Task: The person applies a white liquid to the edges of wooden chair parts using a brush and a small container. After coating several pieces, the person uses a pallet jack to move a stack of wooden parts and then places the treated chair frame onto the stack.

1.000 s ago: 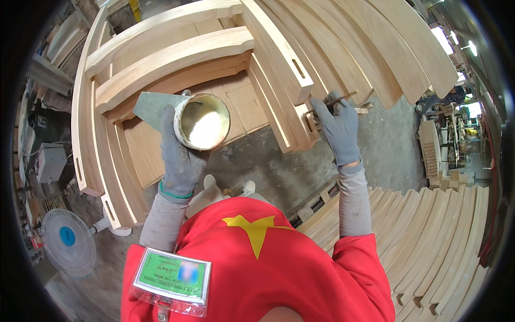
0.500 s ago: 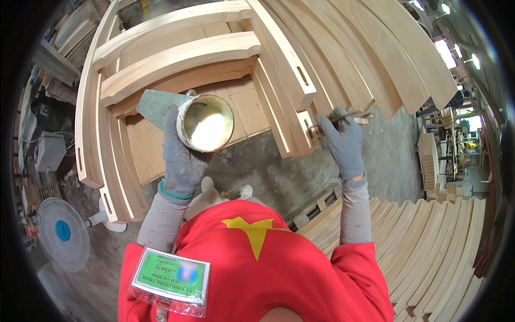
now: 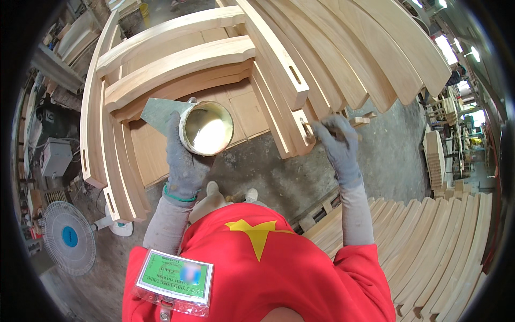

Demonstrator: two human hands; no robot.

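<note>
My gloved left hand (image 3: 184,163) is wrapped round a round can (image 3: 184,124) of creamy, pale liquid. A flat grey plate (image 3: 160,113) juts out to the left beside the can, and how it is held is hidden. My gloved right hand (image 3: 339,147) has its fingers pinched together on a thin stick (image 3: 307,125), mostly covered by the fingers. The stick's tip is at the slotted end of a pale wooden rail (image 3: 296,140). Just above that end lies another slotted rail (image 3: 296,91).
Curved wooden parts (image 3: 354,59) fan out at the far right. More curved slats (image 3: 429,257) are stacked at lower right. Crosswise rails (image 3: 179,67) rest over cardboard (image 3: 153,158) ahead of me. A fan (image 3: 68,236) stands at left.
My right hand has shifted and turned slightly at the rail's slotted end, and the stick shows less. The can stays in my left hand. The whole view has shifted a little.
</note>
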